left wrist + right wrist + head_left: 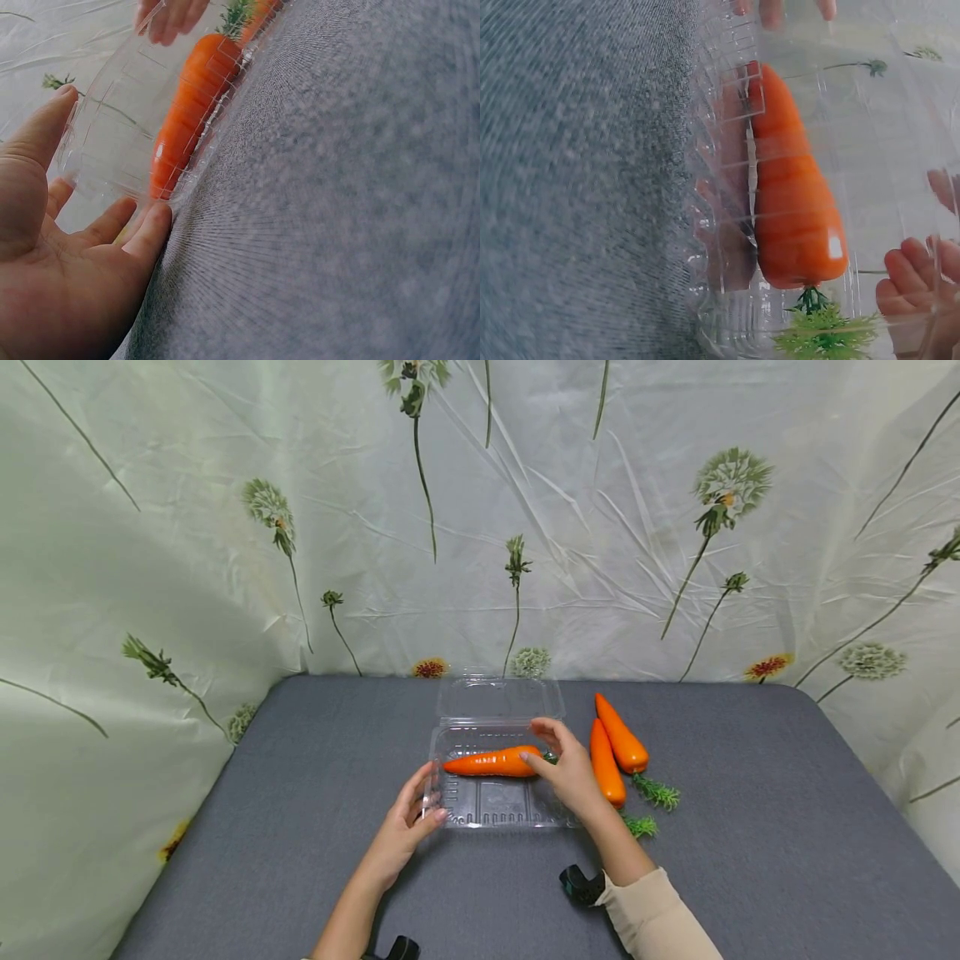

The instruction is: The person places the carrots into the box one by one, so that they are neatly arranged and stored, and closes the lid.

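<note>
A clear plastic clamshell box (480,810) stands on the table with its lid (498,697) folded back. Inside it lies an orange carrot (491,762), tip to the left and green leafy top (829,330) to the right. At the box's left side is my left hand (405,827), fingertips right at the wall and thumb spread apart from them, as the left wrist view also shows (67,262). My right hand (570,772) hovers over the box's right end beside the carrot's thick end, with nothing in its loosely bent fingers.
Two more carrots, a nearer one (606,764) and a farther one (621,735), lie side by side just right of the box, with green tops toward me. Grey cloth covers the table (300,777). Behind it hangs a pale curtain (600,568) printed with dandelions.
</note>
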Available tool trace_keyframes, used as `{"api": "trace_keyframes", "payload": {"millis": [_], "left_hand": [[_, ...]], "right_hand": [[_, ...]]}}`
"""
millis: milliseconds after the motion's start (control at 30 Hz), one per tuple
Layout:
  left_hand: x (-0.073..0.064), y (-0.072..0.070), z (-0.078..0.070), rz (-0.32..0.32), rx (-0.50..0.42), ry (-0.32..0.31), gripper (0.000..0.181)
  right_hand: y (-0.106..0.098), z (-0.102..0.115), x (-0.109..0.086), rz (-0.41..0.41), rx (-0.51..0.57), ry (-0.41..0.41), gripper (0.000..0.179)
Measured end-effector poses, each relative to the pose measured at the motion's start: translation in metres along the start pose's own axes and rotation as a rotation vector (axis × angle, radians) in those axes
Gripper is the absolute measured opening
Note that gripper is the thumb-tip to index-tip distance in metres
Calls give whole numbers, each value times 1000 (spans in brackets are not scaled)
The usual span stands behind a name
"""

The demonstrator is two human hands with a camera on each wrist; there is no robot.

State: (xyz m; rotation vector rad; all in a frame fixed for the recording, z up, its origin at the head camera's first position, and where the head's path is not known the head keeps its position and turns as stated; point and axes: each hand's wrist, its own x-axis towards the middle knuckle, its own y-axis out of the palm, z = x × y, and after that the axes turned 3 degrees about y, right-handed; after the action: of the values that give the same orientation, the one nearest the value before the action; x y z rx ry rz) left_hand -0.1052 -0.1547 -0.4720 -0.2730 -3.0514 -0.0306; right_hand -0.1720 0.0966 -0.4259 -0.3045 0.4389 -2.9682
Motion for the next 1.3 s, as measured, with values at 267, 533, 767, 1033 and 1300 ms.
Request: {"api": "trace_keyframes", "payload": {"millis": [267, 533, 767, 1033, 1300], "left_hand": [[0, 0, -1, 2, -9, 5, 66], [-1, -1, -1, 1, -9, 9, 66], [-1, -1, -1, -3, -2, 8, 66], [0, -1, 0, 5, -6, 1, 67], [0, -1, 0, 8, -13, -2, 67]], "right_hand": [[-11, 28, -10, -43, 65, -73, 49], [-31, 41, -18, -130, 6, -64, 48], [-49, 30, -23, -199, -10, -54, 50], [-66, -15, -23, -310, -51, -75, 52], [-71, -25, -29, -388, -59, -110, 51]]}}
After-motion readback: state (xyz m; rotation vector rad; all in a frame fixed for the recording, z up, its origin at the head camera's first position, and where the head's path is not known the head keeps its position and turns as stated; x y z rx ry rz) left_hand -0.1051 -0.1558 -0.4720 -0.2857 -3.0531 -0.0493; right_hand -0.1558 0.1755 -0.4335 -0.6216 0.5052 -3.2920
